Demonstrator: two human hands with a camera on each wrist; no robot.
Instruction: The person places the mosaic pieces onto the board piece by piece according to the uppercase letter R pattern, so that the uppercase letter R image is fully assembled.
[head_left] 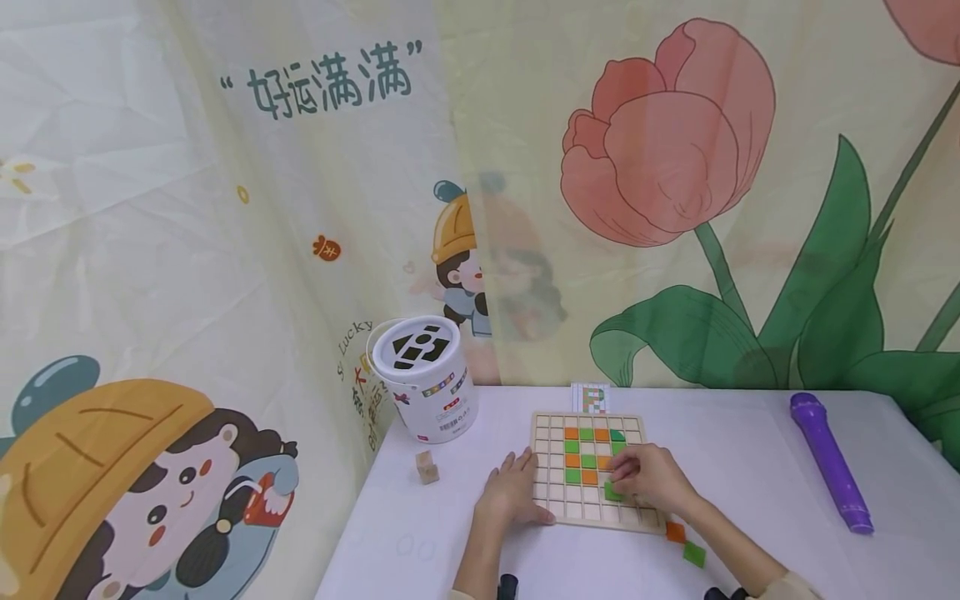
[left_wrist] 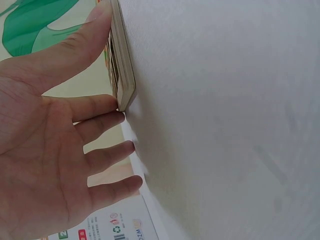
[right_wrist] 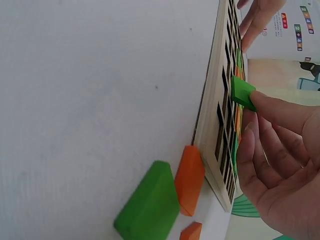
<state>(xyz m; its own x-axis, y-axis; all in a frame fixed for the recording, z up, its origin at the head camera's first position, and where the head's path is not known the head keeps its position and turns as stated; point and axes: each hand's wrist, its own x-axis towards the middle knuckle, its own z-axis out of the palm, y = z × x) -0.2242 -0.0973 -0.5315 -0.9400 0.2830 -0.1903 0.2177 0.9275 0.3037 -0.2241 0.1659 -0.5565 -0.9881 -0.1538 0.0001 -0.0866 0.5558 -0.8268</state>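
Note:
A wooden grid board (head_left: 551, 493) lies on the table, with orange and green square tiles set in several of its cells. My left hand (head_left: 510, 490) rests at the board's left side, fingers spread and straight. In the left wrist view its thumb (left_wrist: 75, 52) and forefinger touch the board's edge. Over the lower right part of the board, my right hand (head_left: 651, 477) pinches a green square tile (right_wrist: 243, 93) between thumb and fingers. The tile is tilted; whether it touches the board I cannot tell.
A loose orange tile (head_left: 676, 532) and green tile (head_left: 694, 553) lie off the board's near right corner. A small pattern card (head_left: 596, 398) is behind the board. Wooden cubes (head_left: 427, 468) and a white lidded bucket (head_left: 442, 400) stand left; a purple tube (head_left: 832, 462) lies right.

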